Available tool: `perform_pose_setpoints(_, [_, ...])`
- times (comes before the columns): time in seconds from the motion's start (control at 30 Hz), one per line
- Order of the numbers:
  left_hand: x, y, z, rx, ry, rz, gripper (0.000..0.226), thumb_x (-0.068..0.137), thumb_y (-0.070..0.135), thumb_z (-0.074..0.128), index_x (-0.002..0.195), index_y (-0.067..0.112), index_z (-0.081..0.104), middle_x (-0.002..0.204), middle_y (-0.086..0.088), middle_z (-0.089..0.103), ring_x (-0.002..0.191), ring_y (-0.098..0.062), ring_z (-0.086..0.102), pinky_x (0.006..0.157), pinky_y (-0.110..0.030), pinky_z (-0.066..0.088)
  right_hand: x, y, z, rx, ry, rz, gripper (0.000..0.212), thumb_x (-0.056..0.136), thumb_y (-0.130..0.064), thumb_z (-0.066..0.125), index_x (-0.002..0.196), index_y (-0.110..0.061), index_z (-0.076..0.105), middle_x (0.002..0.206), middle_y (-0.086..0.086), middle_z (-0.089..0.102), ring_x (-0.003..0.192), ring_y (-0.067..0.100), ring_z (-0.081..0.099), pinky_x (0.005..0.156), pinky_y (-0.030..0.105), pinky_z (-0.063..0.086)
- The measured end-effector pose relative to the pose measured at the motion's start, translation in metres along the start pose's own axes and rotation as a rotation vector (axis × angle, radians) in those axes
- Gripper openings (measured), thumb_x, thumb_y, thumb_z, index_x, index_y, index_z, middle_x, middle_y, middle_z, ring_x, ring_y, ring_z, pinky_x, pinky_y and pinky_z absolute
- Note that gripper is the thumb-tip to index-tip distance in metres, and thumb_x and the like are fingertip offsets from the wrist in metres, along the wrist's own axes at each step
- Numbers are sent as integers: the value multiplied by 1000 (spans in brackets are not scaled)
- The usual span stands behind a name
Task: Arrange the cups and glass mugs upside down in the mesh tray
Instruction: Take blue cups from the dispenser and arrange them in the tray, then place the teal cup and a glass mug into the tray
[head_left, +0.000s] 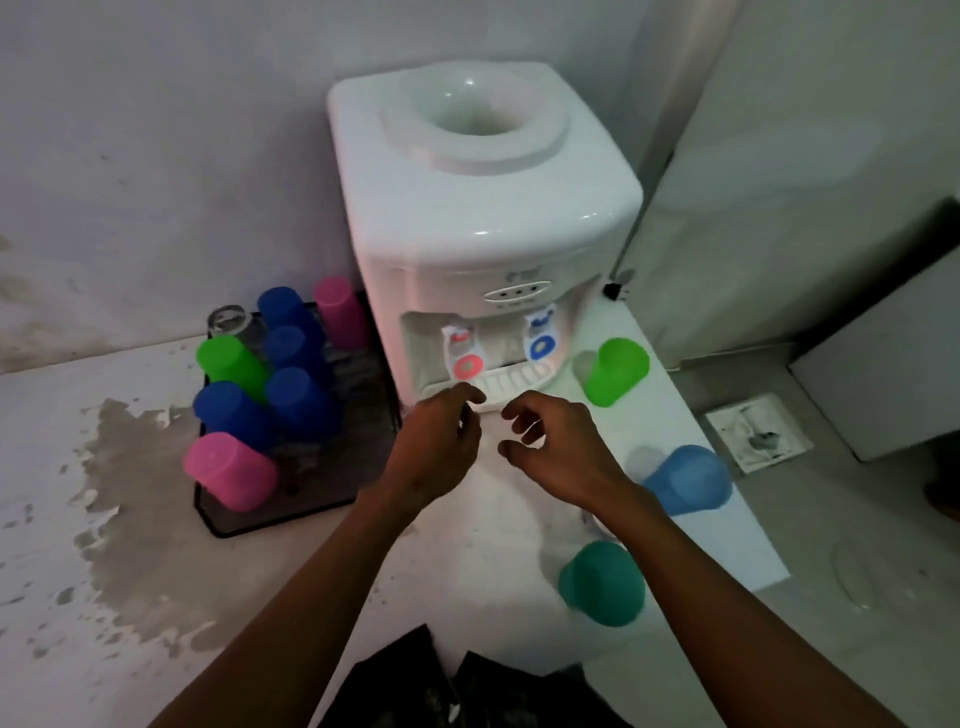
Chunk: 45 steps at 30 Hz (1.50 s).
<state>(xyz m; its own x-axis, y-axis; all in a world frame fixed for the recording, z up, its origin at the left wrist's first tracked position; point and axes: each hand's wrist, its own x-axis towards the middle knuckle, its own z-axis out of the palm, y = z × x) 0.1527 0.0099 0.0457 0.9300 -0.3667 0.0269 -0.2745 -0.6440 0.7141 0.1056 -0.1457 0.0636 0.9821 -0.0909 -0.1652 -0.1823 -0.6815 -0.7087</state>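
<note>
A dark mesh tray (332, 499) sits left of centre and holds several upside-down plastic cups: blue ones (298, 400), a green one (231, 364), two pink ones (228, 470) and a glass mug (231, 322) at the back. Three cups stand on the counter at right: a green cup (615, 371), a light blue cup (685, 478) and a teal cup (602, 582). My left hand (441, 441) and my right hand (550, 441) hover side by side in front of the dispenser, fingers loosely curled, holding nothing.
A white water dispenser (483, 234) stands behind my hands, its drip tray (509, 387) just beyond my fingertips. The white counter (467, 545) has a worn grey patch at left and ends at right above a grey floor. Walls close the back.
</note>
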Motion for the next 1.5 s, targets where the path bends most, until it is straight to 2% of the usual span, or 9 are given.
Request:
perform_pose_setpoints(0.2, [-4,39,45,136,-504,3,57,78,7,65,129,25,48,118,-2,57,95,-17,54,86,-38,52,-30,75,-48,-102,29,62,39,75,6,62,107,-16,66,95,2,67,81,18,64,79,37,56])
perform_pose_setpoints(0.3, [-18,55,63,247,-834,73,96,64,25,84,142,26,28,128,-4,45,108,-19,48,95,-39,47,-43,101,-60,-137,-72,108,50,73,12,58,115,-15,63,109,6,65,93,18,61,78,30,52])
perform_pose_setpoints(0.37, [-31,69,77,322,-911,121,119,53,41,90,145,27,17,134,-5,40,117,-24,45,100,-44,44,-49,113,-62,-108,-95,104,54,72,12,59,119,-16,60,112,6,63,99,17,59,79,26,49])
perform_pose_setpoints(0.53, [-51,85,105,503,-798,211,125,48,55,88,143,20,15,138,-7,37,116,-27,47,94,-43,46,-54,123,-56,-66,-52,102,50,77,5,65,122,-17,58,120,7,63,107,17,58,90,30,51])
perform_pose_setpoints(0.77, [-52,72,107,432,-773,178,91,60,42,85,131,21,32,126,-6,50,104,-25,55,83,-36,51,-57,130,-48,-55,-46,118,51,78,-1,68,124,-19,56,119,5,62,109,20,57,95,38,52])
perform_pose_setpoints(1.0, [-33,40,56,234,-607,68,83,55,48,81,126,25,44,116,2,53,98,-15,51,82,-32,51,-59,117,-29,-223,-164,121,87,72,-14,77,145,-24,31,136,7,49,121,27,51,96,36,47])
perform_pose_setpoints(1.23, [-26,-1,2,-313,-325,-267,77,53,42,74,124,25,51,119,-1,53,106,-17,57,82,-29,53,-54,118,10,-544,-152,212,87,74,-30,74,145,-17,25,128,13,49,114,33,54,85,40,54])
perform_pose_setpoints(1.37, [-34,-20,-8,-694,-93,-465,68,62,27,68,126,16,50,120,-8,55,108,-24,57,86,-37,52,-52,122,17,-535,-38,214,69,75,-22,71,134,-14,35,118,13,55,104,32,59,77,38,54])
perform_pose_setpoints(1.5, [-39,-44,-17,-967,195,-760,64,64,36,72,121,15,51,123,-12,56,109,-30,58,82,-44,52,-44,117,19,-416,-32,249,60,64,-23,80,111,-8,45,108,13,62,96,31,62,73,37,53])
